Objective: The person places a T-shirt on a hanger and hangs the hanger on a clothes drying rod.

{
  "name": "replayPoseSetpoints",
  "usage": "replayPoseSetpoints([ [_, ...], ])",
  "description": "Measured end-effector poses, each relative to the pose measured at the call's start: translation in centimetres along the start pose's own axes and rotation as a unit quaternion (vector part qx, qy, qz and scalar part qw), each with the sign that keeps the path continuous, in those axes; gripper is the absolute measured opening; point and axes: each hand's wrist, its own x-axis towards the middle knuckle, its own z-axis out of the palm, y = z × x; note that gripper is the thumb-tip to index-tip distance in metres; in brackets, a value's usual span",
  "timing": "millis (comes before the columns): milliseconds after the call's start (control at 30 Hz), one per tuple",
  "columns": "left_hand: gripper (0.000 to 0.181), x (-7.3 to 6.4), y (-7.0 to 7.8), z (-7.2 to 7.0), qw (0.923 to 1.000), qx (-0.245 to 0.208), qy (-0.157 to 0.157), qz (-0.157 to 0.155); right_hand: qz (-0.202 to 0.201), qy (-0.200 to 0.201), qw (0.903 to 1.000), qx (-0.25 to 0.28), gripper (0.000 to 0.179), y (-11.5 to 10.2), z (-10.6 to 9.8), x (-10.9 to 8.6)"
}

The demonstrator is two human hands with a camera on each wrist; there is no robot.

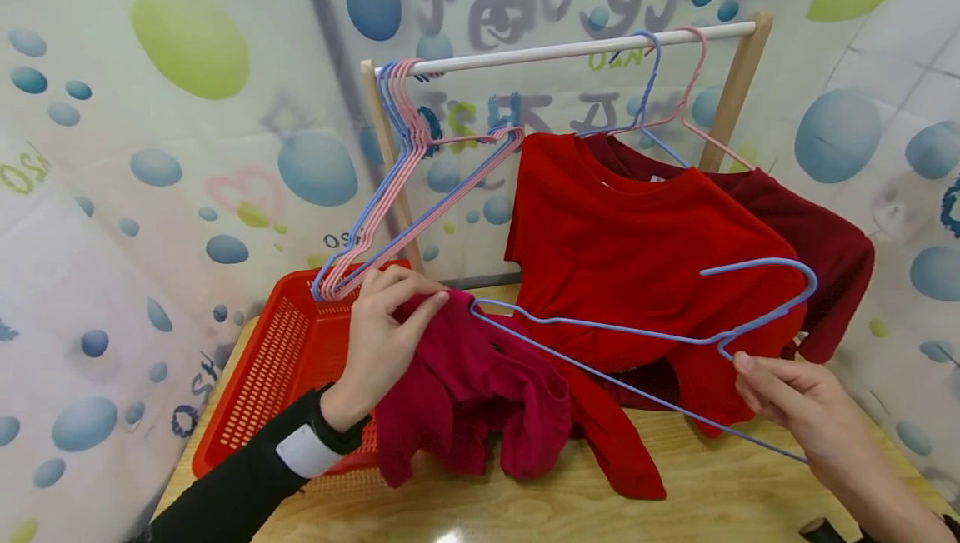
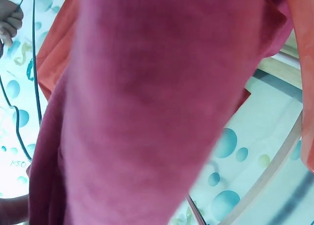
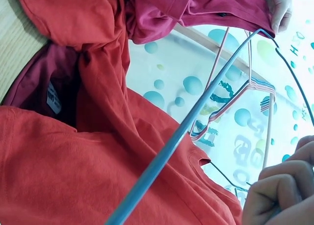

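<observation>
My left hand (image 1: 386,335) pinches the top edge of a magenta garment (image 1: 487,393), which hangs in folds above the table. A blue hanger (image 1: 607,326) is held by my right hand (image 1: 795,410), thumb and fingers gripping it just below the hook. The hanger's far end comes right up to the garment's edge beside the left fingertips; the right wrist view shows this end (image 3: 262,32) at the magenta cloth (image 3: 206,9). Blurred magenta cloth (image 2: 152,107) fills most of the left wrist view and hides the left fingers there.
A rack with a white rail (image 1: 525,52) carries a bright red shirt (image 1: 637,235) and a dark red shirt (image 1: 825,251) on hangers. Several blue and pink hangers (image 1: 405,160) hang at its left end. A red basket (image 1: 262,360) stands on the wooden table (image 1: 525,518).
</observation>
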Motion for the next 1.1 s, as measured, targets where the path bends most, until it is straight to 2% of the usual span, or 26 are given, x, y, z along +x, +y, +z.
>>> replayPoseSetpoints([
  [200,0.006,-0.2,0.4,0.1,0.9999,-0.01,-0.007,-0.01,-0.009,-0.011,0.9999,0.003,0.041,0.2,0.2,0.0],
  [533,0.006,-0.5,0.8,0.3,0.9993,-0.012,-0.029,-0.022,-0.013,-0.028,0.9988,-0.038,0.041,0.4,0.1,0.2],
  [833,0.01,-1.0,1.0,0.7,0.999,-0.009,-0.04,-0.02,-0.003,-0.027,0.9983,-0.051,0.041,0.4,0.3,0.1],
  [1100,0.01,-1.4,1.4,0.9,0.9984,-0.004,-0.056,-0.011,0.008,-0.031,0.9955,-0.089,0.04,0.4,0.7,0.1],
])
